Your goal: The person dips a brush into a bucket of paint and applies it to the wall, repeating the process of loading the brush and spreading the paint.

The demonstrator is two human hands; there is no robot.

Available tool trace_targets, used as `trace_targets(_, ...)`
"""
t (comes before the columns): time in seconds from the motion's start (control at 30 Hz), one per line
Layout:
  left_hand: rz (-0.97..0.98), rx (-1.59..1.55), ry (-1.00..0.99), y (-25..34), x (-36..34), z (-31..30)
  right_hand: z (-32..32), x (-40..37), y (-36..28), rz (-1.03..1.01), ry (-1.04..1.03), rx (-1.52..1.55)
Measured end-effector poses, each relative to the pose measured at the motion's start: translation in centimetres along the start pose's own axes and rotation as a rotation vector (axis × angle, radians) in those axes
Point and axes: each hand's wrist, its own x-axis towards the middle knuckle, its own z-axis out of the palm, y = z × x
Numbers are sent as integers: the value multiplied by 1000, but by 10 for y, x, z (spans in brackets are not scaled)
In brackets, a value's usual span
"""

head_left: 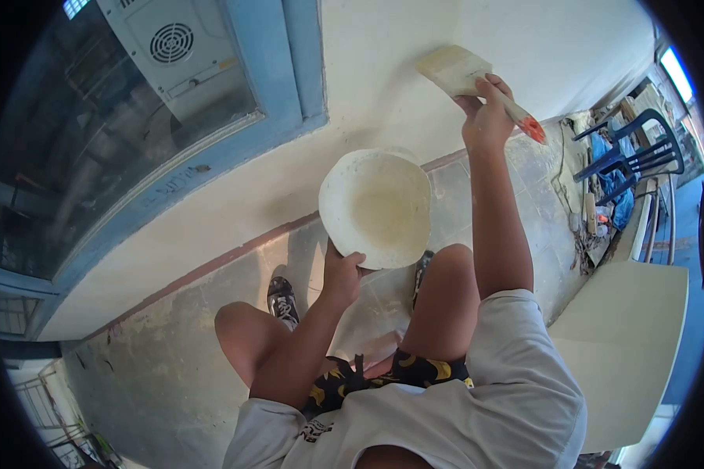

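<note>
My left hand (343, 273) grips the near rim of a round white bowl (336, 211), thumb on top and fingers underneath. Pale, cream-coloured liquid lies in the bottom of the bowl. Higher and to the right, my right hand (489, 113) is wrapped round the handle of a wide paintbrush (455, 69). The handle's end is smeared orange-red, and the broad bristles point up and left, close against the off-white wall (383, 62). Behind the bowl, the lower wall meets the floor along a reddish-brown strip (211, 266).
At upper left is a blue-framed window (278, 78) with a vented metal appliance (168, 55) behind the glass. A dark blue plastic chair (641, 148) stands at right among clutter. A pale panel (626, 344) rises beside my right side. Grey floor (172, 383) spreads below.
</note>
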Motion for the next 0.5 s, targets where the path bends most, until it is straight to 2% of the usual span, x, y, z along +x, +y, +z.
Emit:
trace_targets(0.1,18,7,-16,8,-2,-4,-22,-40,-31,18,-272,-77)
trace_targets(0.13,17,-19,-3,11,-2,-4,-26,-56,-44,84,-393,-104)
trace_targets(0.17,26,-16,5,14,-6,-3,-33,-70,-49,96,-410,-124)
trace_targets(0.23,37,-27,13,19,-10,-2,-40,-90,-56,329,-565,-422)
trace_targets(0.3,52,-34,-17,22,-16,-5,-32,-110,-55,410,-711,-725)
trace_targets(0.5,81,-54,-48,24,-30,-7,-11,-130,-19,366,-878,-905)
